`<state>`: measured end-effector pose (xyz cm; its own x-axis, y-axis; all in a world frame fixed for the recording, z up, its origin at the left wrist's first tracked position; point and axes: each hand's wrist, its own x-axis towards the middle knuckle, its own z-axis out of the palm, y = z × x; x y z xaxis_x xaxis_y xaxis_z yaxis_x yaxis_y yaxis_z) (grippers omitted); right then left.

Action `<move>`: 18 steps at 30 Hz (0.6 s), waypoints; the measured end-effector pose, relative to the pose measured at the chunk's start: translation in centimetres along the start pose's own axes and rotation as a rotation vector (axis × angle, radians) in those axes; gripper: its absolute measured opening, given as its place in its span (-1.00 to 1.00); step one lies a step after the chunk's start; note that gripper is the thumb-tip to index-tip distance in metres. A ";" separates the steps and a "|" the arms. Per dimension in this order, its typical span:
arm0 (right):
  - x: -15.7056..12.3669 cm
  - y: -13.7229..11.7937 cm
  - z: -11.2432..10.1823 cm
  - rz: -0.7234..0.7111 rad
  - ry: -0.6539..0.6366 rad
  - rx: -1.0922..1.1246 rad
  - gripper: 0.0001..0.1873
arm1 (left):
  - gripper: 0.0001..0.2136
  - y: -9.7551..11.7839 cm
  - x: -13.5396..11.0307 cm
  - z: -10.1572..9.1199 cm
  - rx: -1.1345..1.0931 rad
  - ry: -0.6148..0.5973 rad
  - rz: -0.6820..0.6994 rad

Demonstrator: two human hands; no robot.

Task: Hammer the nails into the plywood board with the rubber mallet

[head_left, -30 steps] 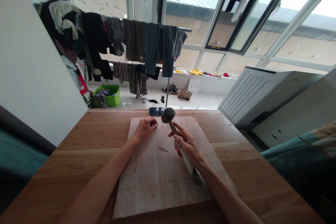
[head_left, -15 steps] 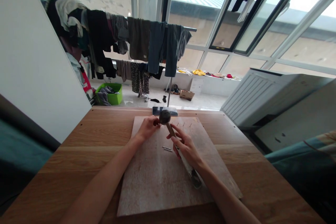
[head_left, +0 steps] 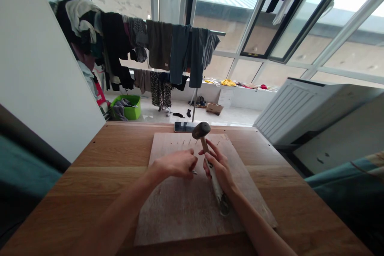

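Note:
My right hand grips the pale handle of a hammer, whose dark head is raised above the far edge of a thin plywood board. My left hand lies on the middle of the board, fingertips pinched on a loose nail right beside the hammer handle. A row of small nails stands upright along the board's far edge, just under the hammer head.
The board lies on a wooden table. A phone rests at the table's far edge. Beyond are a clothes rack with hanging laundry, a green basket, white panels on the left and white furniture parts on the right.
My left hand drew back from the nail row at the far edge to the loose nails in the middle. The hammer head rose off the row and shifted right.

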<state>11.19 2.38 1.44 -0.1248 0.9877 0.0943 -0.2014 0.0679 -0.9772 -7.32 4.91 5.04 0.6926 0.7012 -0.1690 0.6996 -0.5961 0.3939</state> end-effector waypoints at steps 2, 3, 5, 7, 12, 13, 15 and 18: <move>0.0 0.0 0.0 0.005 0.000 -0.002 -0.38 | -0.89 0.4 0.2 0.2 0.030 0.011 0.016; 0.0 0.0 0.0 0.007 0.001 -0.005 -0.37 | -0.90 0.4 0.2 0.2 0.025 0.014 0.025; -0.1 -0.1 0.1 0.010 0.002 -0.015 -0.37 | -0.92 -0.2 0.2 0.0 -0.032 0.005 0.033; -0.2 -0.3 0.2 0.014 0.001 -0.020 -0.38 | -0.91 -1.4 0.1 -0.4 -0.144 0.020 0.044; -0.2 -0.3 0.3 0.003 -0.015 -0.024 -0.41 | -0.80 -6.0 0.4 -0.3 -0.435 0.521 0.015; -0.2 -0.3 0.3 -0.001 -0.015 -0.026 -0.42 | -0.81 -6.9 0.6 -0.1 -0.461 0.631 -0.021; -0.2 -0.2 0.4 -0.003 -0.013 -0.028 -0.43 | -0.86 -8.3 0.8 0.6 -0.483 0.771 -0.098; -0.2 -0.2 0.5 -0.003 -0.019 -0.032 -0.42 | -0.89 -9.2 1.0 1.6 -0.477 0.824 -0.147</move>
<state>10.82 2.11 1.71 -0.1423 0.9847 0.1004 -0.1703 0.0755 -0.9825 -12.76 10.48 -0.15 0.1355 0.9191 0.3701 0.4984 -0.3861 0.7763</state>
